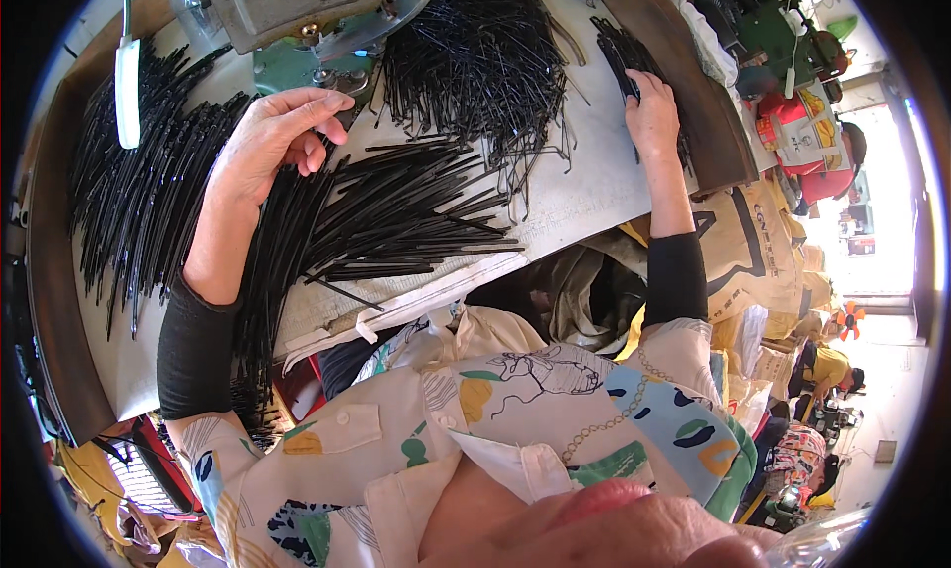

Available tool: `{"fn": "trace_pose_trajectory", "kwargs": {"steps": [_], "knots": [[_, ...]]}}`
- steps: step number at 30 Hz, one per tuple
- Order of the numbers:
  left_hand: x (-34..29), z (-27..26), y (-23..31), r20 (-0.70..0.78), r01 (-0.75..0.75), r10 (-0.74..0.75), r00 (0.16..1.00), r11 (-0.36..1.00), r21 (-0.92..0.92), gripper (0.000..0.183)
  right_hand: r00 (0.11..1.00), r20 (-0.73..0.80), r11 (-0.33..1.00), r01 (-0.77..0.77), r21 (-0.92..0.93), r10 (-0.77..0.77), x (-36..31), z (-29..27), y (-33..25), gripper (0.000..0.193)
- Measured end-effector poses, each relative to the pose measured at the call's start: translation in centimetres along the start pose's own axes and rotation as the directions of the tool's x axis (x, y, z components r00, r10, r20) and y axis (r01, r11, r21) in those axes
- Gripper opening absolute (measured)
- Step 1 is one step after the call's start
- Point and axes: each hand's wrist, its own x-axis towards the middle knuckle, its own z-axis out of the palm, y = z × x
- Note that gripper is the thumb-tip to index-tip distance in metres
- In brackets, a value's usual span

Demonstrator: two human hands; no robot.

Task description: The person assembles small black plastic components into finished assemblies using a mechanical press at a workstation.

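Note:
My left hand point(282, 137) is raised beside the green machine point(297, 70), just below its metal working part point(342, 78). Its fingers are curled, thumb against forefinger; whatever may be between them is too small to make out. At the table's right side my right hand point(652, 115) bends its fingers over a narrow bundle of thin black rods point(619, 48). Straight black rods point(416, 211) lie fanned out in front of me, below my left hand. A tangled heap of black rods with bent ends point(475, 63) lies between my hands, farther back.
More black rods point(149, 182) cover the table's left part. A white lamp point(128, 93) hangs at the far left. Brown raised edging point(708, 103) borders the table point(594, 197). Sacks point(753, 241) stand to the right, and other people point(827, 370) work beyond them.

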Motion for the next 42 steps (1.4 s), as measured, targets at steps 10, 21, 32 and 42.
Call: {"fn": "trace_pose_trajectory", "kwargs": {"steps": [10,21,32,42], "knots": [[-0.5,0.5,0.2,-0.027,0.013,-0.011,1.000,0.997,0.079,0.029,0.998,-0.005,0.998,0.065,-0.004,-0.065,1.2,-1.0,-2.6,0.028],[-0.5,0.6,0.4,-0.003,0.005,-0.004,1.000,0.996,0.086,0.026,0.975,-0.016,0.873,0.207,0.442,-0.223,7.6,0.4,-12.3,0.019],[-0.7,0.7,0.6,-0.012,0.018,-0.017,1.000,0.987,0.157,0.028,0.885,0.028,0.878,0.457,0.138,-0.465,8.5,-1.2,-11.8,0.012],[-1.5,3.0,0.9,0.140,-0.251,0.218,0.966,0.654,0.713,0.022,0.897,0.396,0.772,-0.107,0.627,-0.198,4.3,-2.2,-7.0,0.020]]}}
